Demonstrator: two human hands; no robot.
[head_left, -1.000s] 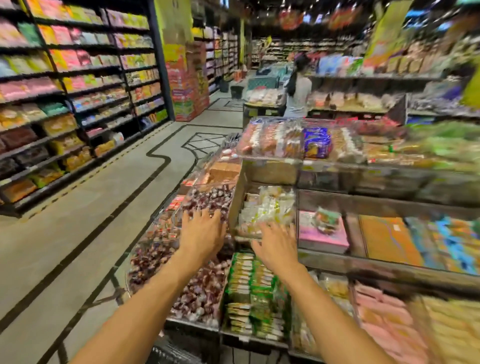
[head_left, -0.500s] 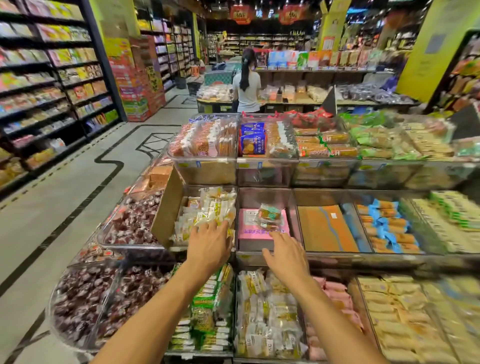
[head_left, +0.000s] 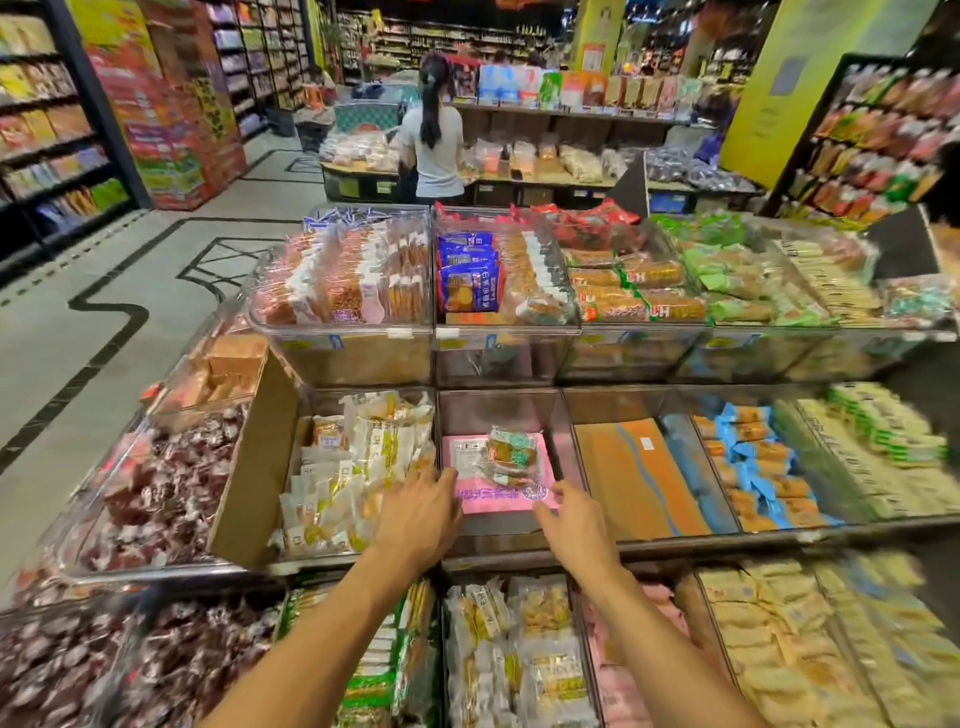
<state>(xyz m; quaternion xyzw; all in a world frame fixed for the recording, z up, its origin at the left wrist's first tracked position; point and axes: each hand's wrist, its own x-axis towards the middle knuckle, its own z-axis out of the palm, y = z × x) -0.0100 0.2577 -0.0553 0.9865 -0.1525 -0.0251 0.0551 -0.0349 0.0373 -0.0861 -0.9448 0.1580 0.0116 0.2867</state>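
Note:
A clear bin (head_left: 519, 530) in the middle tier of a snack display holds a flat pink pack (head_left: 498, 496) with one small green-printed snack packet (head_left: 511, 454) lying on it. My left hand (head_left: 418, 514) reaches over the bin's near left corner, fingers extended towards the pink pack. At the bin's near right side my right hand (head_left: 574, 519) also stretches forward, fingertips close to the pink pack. Neither hand holds anything. Whether the fingertips touch the pack cannot be made out.
The neighbouring bin to the left holds white and yellow packets (head_left: 358, 467) beside a cardboard flap (head_left: 254, 467). Orange packs (head_left: 636, 478) and blue packets (head_left: 753, 467) fill bins to the right. A person (head_left: 434, 135) stands at the far display. Aisle floor (head_left: 78, 322) lies left.
The view has swung right along the display. Both hands moved from the wrapped sweets and white packets across to the bin with the pink pack, reaching further in.

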